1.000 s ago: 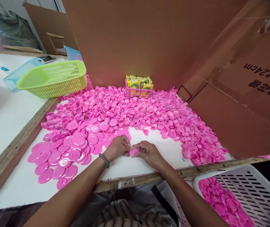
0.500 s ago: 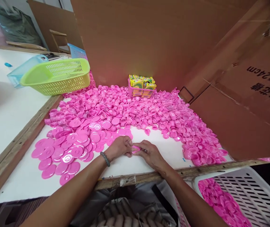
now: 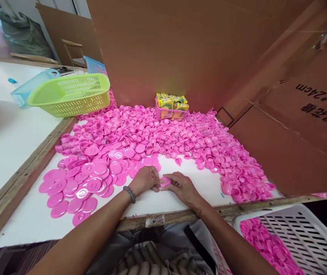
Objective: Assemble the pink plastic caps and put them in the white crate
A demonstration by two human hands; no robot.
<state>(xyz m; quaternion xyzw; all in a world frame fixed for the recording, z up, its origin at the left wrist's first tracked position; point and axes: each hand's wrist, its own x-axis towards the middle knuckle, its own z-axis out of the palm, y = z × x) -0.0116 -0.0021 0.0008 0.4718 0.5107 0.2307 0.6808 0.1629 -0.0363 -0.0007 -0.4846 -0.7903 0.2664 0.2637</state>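
One pink piece point(image 3: 166, 182) near table's point(image 3: 163, 202) front edge, between hands: right hand point(image 3: 184, 188) pinching it, left hand point(image 3: 145, 179) against it, grip unclear. Fingers partly hide piece; basket point(image 3: 302, 206) below front edge cut off.

1. A flat white tabletop point(image 3: 206, 179) with rough brown wooden edging point(image 3: 22, 177) carries everything, its bare part in front of the pink rectangular plastic basket point(image 3: 170, 114).
2. Small glossy pink plastic cups point(image 3: 190, 144) heap around that basket, hiding its base.
3. Flat round glossy pink plastic discs point(image 3: 94, 184) overlap to its front left.
4. Tiny blue scraps point(image 3: 223, 195) lie to its front right.
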